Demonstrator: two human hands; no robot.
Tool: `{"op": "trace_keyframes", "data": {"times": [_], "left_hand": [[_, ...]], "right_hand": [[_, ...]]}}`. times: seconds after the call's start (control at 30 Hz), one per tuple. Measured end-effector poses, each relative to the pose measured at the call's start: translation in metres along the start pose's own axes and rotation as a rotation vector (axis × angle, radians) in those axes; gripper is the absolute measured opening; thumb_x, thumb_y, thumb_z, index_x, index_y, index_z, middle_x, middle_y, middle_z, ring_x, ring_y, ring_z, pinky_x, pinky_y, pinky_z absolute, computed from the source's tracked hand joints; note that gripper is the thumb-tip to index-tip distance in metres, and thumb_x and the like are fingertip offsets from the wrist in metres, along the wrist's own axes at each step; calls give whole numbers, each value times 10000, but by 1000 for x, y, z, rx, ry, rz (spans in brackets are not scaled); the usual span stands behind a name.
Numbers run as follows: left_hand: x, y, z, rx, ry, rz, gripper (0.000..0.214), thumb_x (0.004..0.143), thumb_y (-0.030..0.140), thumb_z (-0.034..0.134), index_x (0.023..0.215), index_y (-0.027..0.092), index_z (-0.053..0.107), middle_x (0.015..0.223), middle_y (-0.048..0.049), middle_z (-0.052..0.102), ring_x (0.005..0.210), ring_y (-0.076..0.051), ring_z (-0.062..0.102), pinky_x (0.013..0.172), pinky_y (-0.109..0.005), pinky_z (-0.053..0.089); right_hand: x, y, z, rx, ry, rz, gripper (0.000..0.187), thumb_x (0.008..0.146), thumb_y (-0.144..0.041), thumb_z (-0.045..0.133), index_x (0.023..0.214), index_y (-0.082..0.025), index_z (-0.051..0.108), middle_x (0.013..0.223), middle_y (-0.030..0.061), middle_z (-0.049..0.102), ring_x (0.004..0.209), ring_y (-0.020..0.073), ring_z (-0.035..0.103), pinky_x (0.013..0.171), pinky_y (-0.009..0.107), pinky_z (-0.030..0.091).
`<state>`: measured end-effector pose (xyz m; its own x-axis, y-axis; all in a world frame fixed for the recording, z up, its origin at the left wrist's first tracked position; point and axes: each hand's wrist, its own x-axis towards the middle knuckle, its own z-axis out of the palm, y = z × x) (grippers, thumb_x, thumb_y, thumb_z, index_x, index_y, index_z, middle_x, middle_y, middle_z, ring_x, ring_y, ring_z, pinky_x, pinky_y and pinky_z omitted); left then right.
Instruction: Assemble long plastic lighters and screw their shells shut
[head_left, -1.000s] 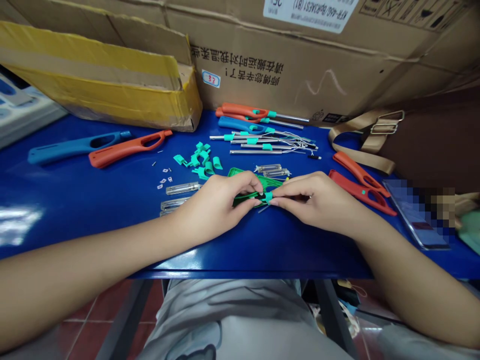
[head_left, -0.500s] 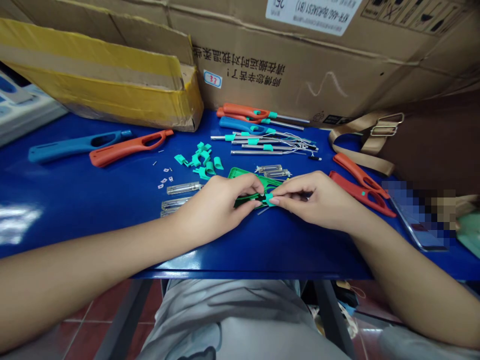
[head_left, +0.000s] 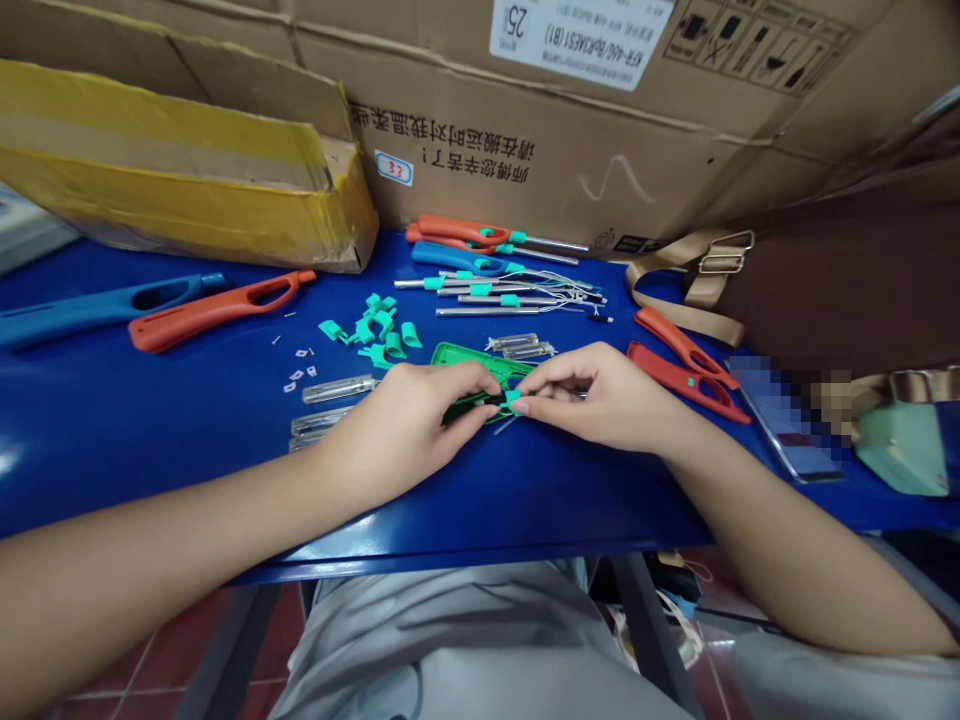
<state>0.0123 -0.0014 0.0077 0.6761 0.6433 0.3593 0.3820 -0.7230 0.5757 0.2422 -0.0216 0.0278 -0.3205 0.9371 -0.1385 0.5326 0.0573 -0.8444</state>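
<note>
At the middle of the table my left hand (head_left: 442, 405) is closed over a green lighter casing (head_left: 459, 354), with thumb and fingertips near a small black part. From the right, my right hand (head_left: 600, 400) pinches a teal plastic piece (head_left: 511, 401) at the casing's near side. My fingers hide much of the casing's inside. A second green shell edge shows under my left hand. Clear fuel tubes (head_left: 337, 389) lie beside my left wrist, and smaller clear tubes (head_left: 521, 345) lie just behind the casing.
Loose teal pieces (head_left: 373, 325), metal rods with wires (head_left: 487, 311) and assembled lighters (head_left: 465, 232) lie farther back. An orange casing (head_left: 217, 312) and a blue casing (head_left: 105, 312) are at left, red casings (head_left: 694, 380) and a phone (head_left: 787, 425) at right. Cardboard boxes (head_left: 330, 215) stand behind.
The camera view has turned slightly to the right, so everything sits farther left. Both hands stay at the green casing, the right fingers still on the teal piece.
</note>
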Motion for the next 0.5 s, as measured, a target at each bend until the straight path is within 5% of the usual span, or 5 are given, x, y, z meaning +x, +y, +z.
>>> {"op": "trace_keyframes", "data": {"times": [0.5], "left_hand": [[0,0,1,59,15,43,146,969,206,601,1051,148,706,962,-24,785,811,-162,750,726,-244,538]], "right_hand": [[2,2,5,26,-16,28,388,832,-489,721,808,-103,757,622,-17,517,574,90,401,499,231,300]]}}
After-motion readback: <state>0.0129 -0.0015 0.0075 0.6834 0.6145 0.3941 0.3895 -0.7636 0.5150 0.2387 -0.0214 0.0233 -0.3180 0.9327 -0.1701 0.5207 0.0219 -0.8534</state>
